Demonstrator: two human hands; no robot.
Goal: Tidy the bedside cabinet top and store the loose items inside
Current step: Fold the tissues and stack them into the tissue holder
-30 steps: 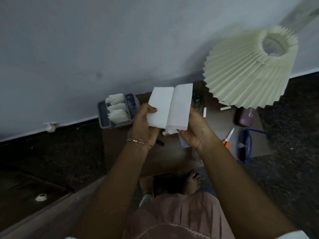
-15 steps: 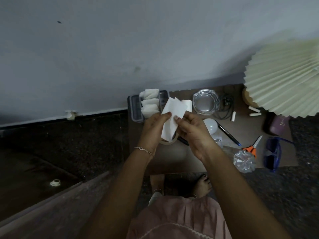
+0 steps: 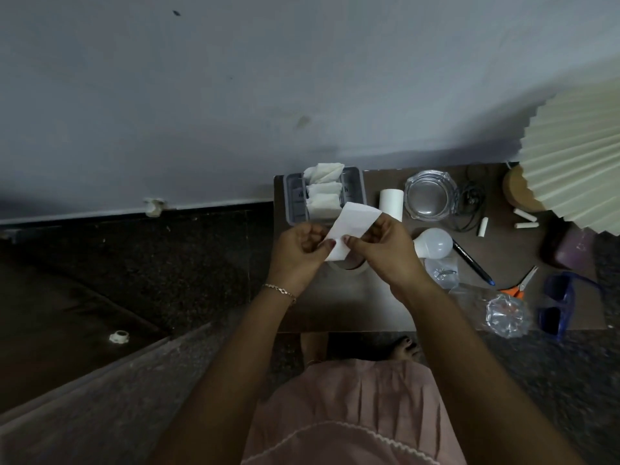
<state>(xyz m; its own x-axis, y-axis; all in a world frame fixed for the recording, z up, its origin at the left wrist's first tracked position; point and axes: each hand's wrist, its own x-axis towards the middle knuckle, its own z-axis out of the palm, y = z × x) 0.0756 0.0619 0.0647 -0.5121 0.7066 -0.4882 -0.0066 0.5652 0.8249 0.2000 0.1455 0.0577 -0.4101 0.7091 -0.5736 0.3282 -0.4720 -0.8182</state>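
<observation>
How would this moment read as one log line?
left hand: pinches white sheet | right hand: pinches white sheet | where: above cabinet top

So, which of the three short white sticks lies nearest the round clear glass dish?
The lone stick beside the tangled black cable; the other two lie together by the round wooden lamp base.
</observation>
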